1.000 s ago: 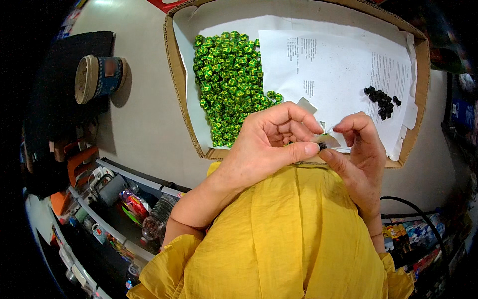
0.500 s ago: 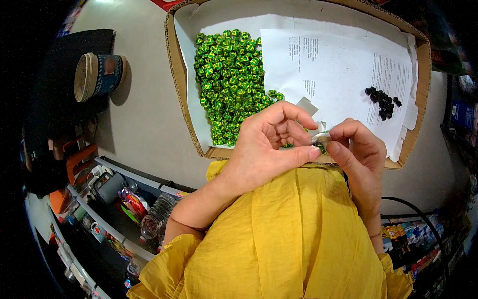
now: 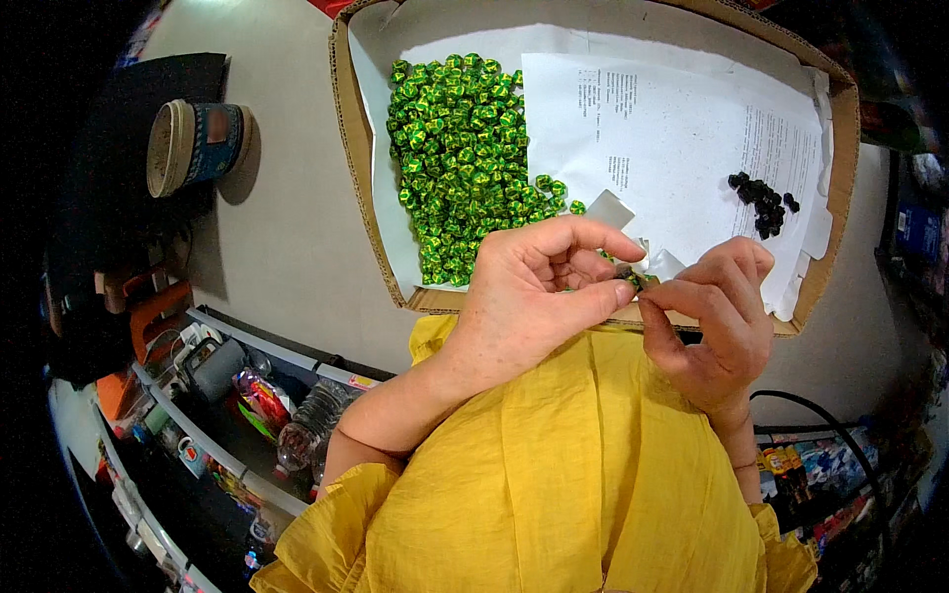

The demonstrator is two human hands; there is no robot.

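Note:
Between the thumb and fingers of my left hand (image 3: 539, 292) is a small foil wrapper (image 3: 634, 277), dark and greenish, partly hidden by the fingertips. The thumb and forefinger of my right hand (image 3: 714, 321) pinch its right end. Both hands are over the near edge of a shallow cardboard box (image 3: 841, 188). Many small green-and-gold foil-wrapped balls (image 3: 460, 163) fill the box's left part. Just beyond my fingers lie silvery foil squares (image 3: 610, 211). A small heap of black lumps (image 3: 761, 208) sits at the right on printed paper (image 3: 682, 119).
A blue tub with a pale rim (image 3: 203, 148) stands on the grey table (image 3: 297, 188) to the left. Below left, an open drawer (image 3: 257, 465) holds plastic bottles and packets. A black cable (image 3: 830, 405) curves at lower right.
My right hand has shifted slightly, its fingers curling with the fingertips lower on the wrapper. More of the dark greenish wrapper shows. My left hand stays nearly in place.

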